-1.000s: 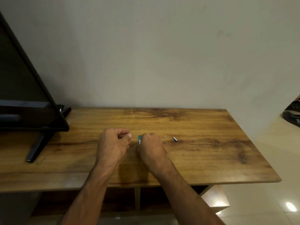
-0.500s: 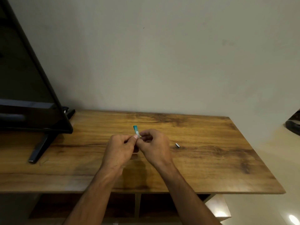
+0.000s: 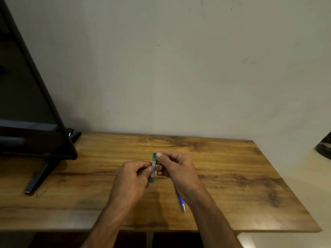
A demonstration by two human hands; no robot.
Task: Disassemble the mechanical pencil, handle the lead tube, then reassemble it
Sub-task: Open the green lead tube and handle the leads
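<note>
A small teal lead tube [image 3: 153, 167] with a white label stands nearly upright above the wooden table [image 3: 232, 176]. My left hand [image 3: 131, 178] pinches the tube's middle and lower part between thumb and fingers. My right hand [image 3: 176, 169] pinches its teal top end with thumb and forefinger. The blue mechanical pencil [image 3: 181, 202] lies on the table under my right wrist, its tip pointing toward the front edge and its upper part hidden by the wrist. The small metal piece seen earlier is hidden.
A black monitor [image 3: 32, 111] on a slanted foot [image 3: 38, 178] fills the table's left end. A plain wall rises behind the table. A dark object [image 3: 325, 147] shows at the right edge of the view.
Both hands rose from the table and came together on the lead tube, which now stands upright. The head tilted, so the pencil shows under my right wrist and the metal piece is out of sight.
</note>
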